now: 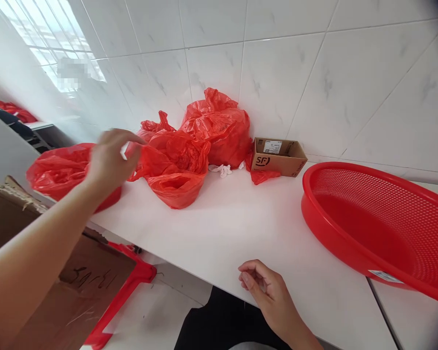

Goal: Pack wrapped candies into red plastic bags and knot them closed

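Here's the open bag (pixel 180 187), just right of the left hand (pixel 111 158) and ahead and left of the right hand (pixel 264 291). It's roundish, no clear long axis, and the left is much nearer! That hand is blurred, fingers bent at the bag's edge; whether it grips plastic, can't tell. The right sits half curled by the table (pixel 222 228) edge, nothing showing in it.

The count: two hands, three big red bags, including the full bag (pixel 219 133) behind and the low bag (pixel 60 167) beneath the left hand. One small box (pixel 279 164) beyond the right, one basket (pixel 314 218) to its right, one carton (pixel 98 277) below the left.
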The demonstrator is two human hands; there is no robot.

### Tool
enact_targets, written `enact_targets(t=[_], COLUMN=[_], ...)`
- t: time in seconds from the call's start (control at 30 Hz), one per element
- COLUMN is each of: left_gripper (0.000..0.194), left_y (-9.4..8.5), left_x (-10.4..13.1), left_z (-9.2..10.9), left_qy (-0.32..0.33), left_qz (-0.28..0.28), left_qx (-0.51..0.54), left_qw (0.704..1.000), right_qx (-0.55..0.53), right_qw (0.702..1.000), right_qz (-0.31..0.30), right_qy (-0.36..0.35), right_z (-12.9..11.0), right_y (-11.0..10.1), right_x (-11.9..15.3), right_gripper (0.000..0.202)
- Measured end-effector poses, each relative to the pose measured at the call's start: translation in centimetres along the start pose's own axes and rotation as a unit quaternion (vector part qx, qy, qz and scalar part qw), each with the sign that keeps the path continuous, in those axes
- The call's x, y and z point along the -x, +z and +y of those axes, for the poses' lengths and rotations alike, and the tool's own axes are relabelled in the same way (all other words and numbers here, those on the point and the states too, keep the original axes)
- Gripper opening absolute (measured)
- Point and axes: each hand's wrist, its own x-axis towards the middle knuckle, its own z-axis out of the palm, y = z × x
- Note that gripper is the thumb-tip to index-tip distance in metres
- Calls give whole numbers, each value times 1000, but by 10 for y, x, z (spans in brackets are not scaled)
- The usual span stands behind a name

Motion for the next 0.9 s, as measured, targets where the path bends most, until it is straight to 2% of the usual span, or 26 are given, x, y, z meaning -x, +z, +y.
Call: enact_targets(t=[0.07, 0.1, 0.2, 0.3, 0.37, 0.47, 0.57, 0.63, 0.67, 0.73, 0.8, 0.9], left_gripper=[21, 21, 38, 38, 32, 34, 50, 61, 60, 43, 31, 41], left_y=[30, 45, 85, 106, 109, 102, 96, 98, 101, 103, 99, 80], left_x=[-10, -14, -21, -24, -27, -35, -41, -40, -39, -37, -41, -55], left_z=[22, 32, 51, 57, 58, 59, 58, 56, 55, 54, 52, 50], left_qy=[72, 86, 55, 1, -12, -29, -55, -68, -72, -84, -105, -146], left_qz=[-123, -173, -269, -311, -309, -264, -226, -235, -242, -239, -200, -102], left_qx=[-23, -36, -93, -134, -139, -136, -136, -132, -128, -120, -112, -103], left_qw=[989, 981, 957, 941, 941, 954, 963, 961, 959, 960, 968, 979], right_qx=[9, 14, 30, 36, 36, 30, 29, 33, 36, 38, 39, 41], right_qw=[1000, 1000, 999, 999, 999, 999, 999, 999, 998, 998, 998, 998], right_qz=[5, 7, 8, 7, 5, -4, -11, -12, -10, -6, -1, -2], right_qy=[-8, -11, -15, -22, -28, -36, -39, -40, -42, -46, -50, -49], right_z=[-2, -3, -6, -6, -5, -6, -8, -8, -8, -8, -8, -10], right_y=[0, 1, 0, 0, 0, 0, -1, -1, -1, -1, -1, 0], right_x=[1, 1, 2, 2, 2, 3, 3, 4, 4, 4, 4, 2], right_gripper=[29, 29, 26, 23, 22, 20, 18, 17, 17, 16, 16, 15])
